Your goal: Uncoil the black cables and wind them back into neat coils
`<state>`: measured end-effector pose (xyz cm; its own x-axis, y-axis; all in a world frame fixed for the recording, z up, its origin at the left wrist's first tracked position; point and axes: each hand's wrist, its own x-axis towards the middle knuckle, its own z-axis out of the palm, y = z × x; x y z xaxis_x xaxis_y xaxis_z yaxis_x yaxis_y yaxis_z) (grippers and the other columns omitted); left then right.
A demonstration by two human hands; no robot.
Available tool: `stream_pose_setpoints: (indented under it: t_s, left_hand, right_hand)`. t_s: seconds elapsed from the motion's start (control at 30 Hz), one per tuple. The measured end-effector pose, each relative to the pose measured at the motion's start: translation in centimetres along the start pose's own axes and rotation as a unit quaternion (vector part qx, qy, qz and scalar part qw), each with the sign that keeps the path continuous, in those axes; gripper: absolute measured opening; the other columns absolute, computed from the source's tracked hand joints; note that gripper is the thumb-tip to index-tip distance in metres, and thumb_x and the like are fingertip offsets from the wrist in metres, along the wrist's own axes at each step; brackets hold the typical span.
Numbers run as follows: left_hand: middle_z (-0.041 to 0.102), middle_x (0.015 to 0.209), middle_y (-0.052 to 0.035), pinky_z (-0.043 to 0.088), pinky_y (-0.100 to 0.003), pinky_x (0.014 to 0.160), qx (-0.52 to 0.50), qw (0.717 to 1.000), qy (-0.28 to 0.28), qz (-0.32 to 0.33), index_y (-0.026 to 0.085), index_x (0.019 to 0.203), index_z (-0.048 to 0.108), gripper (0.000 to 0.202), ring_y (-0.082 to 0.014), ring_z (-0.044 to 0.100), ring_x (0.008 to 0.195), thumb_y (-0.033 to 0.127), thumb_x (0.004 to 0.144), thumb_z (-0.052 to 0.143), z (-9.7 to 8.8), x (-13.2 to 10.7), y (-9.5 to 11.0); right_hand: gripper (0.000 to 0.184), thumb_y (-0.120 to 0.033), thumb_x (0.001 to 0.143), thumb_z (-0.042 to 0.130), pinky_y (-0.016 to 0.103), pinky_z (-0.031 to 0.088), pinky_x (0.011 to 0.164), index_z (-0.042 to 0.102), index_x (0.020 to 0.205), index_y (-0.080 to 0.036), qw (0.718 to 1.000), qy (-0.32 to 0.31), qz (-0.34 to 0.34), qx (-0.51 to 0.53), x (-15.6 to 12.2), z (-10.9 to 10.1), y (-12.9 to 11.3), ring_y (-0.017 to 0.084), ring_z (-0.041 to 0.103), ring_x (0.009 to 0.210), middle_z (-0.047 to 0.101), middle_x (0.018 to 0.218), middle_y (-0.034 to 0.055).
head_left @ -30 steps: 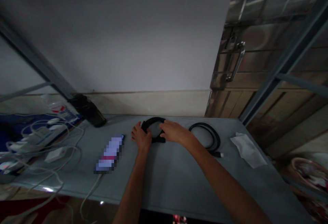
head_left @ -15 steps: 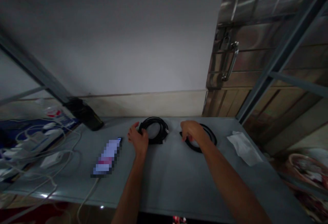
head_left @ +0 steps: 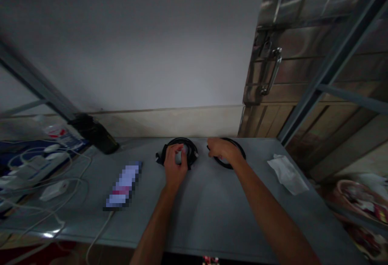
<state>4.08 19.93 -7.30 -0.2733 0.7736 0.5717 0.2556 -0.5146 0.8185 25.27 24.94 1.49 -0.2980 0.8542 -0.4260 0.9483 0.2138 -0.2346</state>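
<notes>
Here we go: our left hand (head_left: 175, 163) curls closed over a coiled black cable (head_left: 182, 139), and our right hand (head_left: 223, 150) grips a second coil (head_left: 236, 145) just beside it. Open grey table (head_left: 206, 220) runs toward the front edge, with a tissue (head_left: 286, 174) off right and a blurred phone (head_left: 123, 185) left.
</notes>
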Motion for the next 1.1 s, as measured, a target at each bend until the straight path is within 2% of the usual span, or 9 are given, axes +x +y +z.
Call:
stream_pose_setpoints:
  t_s: [0.13,0.23,0.3,0.4,0.53,0.63,0.8,0.97,1.1]
  left_hand:
    - [0.071,0.104,-0.0070,0.052,-0.039,0.107,0.001,0.999,-0.044,-0.004,0.028,0.109,0.081,0.017,-0.0288,0.063,0.103,0.020,0.095,0.082,0.4,-0.3,-0.2]
    - [0.073,0.098,-0.0059,0.052,-0.039,0.101,0.007,0.998,-0.064,-0.007,0.028,0.109,0.081,0.014,-0.0281,0.065,0.098,0.027,0.095,0.084,0.6,-0.4,-0.3]
    - [0.075,0.093,-0.0048,0.053,-0.038,0.095,0.012,0.996,-0.084,-0.009,0.027,0.104,0.082,0.012,-0.0264,0.066,0.092,0.033,0.094,0.085,0.8,-0.5,-0.3]
    - [0.077,0.087,-0.0031,0.053,-0.036,0.085,0.025,0.990,-0.135,-0.012,0.026,0.095,0.083,0.015,-0.0229,0.067,0.082,0.040,0.095,0.083,1.0,-0.8,-0.4]
    - [0.079,0.081,-0.0009,0.051,-0.033,0.073,0.040,0.979,-0.197,-0.028,0.025,0.102,0.084,0.021,-0.0191,0.067,0.071,0.045,0.098,0.080,1.2,-1.1,-0.6]
    - [0.082,0.080,-0.0016,0.054,-0.034,0.074,0.031,0.973,-0.225,-0.045,0.024,0.104,0.085,0.028,-0.0201,0.072,0.072,0.051,0.099,0.079,1.3,-1.2,-0.7]
    - [0.084,0.084,-0.0053,0.059,-0.036,0.080,-0.022,0.970,-0.228,-0.087,0.022,0.100,0.081,0.042,-0.0226,0.078,0.079,0.063,0.103,0.072,1.5,-1.0,-0.4]
    - [0.080,0.074,-0.0049,0.055,-0.032,0.069,-0.078,0.966,-0.212,-0.128,0.022,0.089,0.078,0.049,-0.0192,0.072,0.066,0.070,0.096,0.077,1.8,-0.5,-0.4]
    - [0.081,0.074,-0.0056,0.052,-0.030,0.065,-0.110,0.960,-0.205,-0.154,0.020,0.087,0.081,0.045,-0.0176,0.069,0.063,0.065,0.094,0.082,1.6,-0.1,-0.6]
  right_hand:
    - [0.021,-0.032,0.109,0.077,0.035,0.067,0.079,0.075,0.122,-0.015,1.000,0.006,-0.012,0.024,0.5,-0.1,1.0,0.017,0.076,0.085,0.078,0.108,0.0043]
    - [0.023,-0.021,0.106,0.076,0.030,0.062,0.071,0.072,0.127,-0.014,0.998,0.039,-0.025,0.041,0.3,-0.5,1.5,0.016,0.073,0.075,0.079,0.106,0.0048]
    - [0.028,-0.012,0.100,0.075,0.027,0.057,0.068,0.072,0.128,-0.014,0.995,0.075,-0.042,0.051,-0.1,-1.0,1.7,0.017,0.073,0.076,0.080,0.106,0.0076]
    - [0.032,-0.005,0.093,0.073,0.026,0.050,0.072,0.072,0.124,-0.014,0.986,0.136,-0.074,0.066,-0.9,-1.6,1.7,0.020,0.074,0.090,0.080,0.112,0.0116]
    - [0.025,-0.007,0.091,0.072,0.026,0.045,0.073,0.071,0.114,-0.016,0.969,0.196,-0.123,0.088,-2.2,-2.5,1.5,0.020,0.070,0.092,0.078,0.106,0.0082]
    - [0.020,-0.008,0.092,0.074,0.026,0.042,0.073,0.069,0.109,-0.017,0.956,0.226,-0.152,0.104,-3.2,-3.1,1.2,0.018,0.066,0.088,0.075,0.100,0.0051]
    - [0.022,-0.009,0.091,0.079,0.025,0.042,0.075,0.069,0.109,-0.018,0.945,0.234,-0.195,0.120,-3.9,-3.2,0.1,0.017,0.065,0.089,0.073,0.101,0.0034]
    - [0.024,-0.007,0.087,0.081,0.026,0.041,0.072,0.070,0.104,-0.018,0.945,0.207,-0.220,0.127,-3.6,-2.7,-1.0,0.018,0.064,0.087,0.072,0.096,0.0023]
    - [0.024,-0.004,0.087,0.079,0.026,0.042,0.073,0.070,0.105,-0.018,0.944,0.197,-0.227,0.136,-3.5,-2.6,-1.4,0.018,0.066,0.089,0.074,0.098,0.0031]
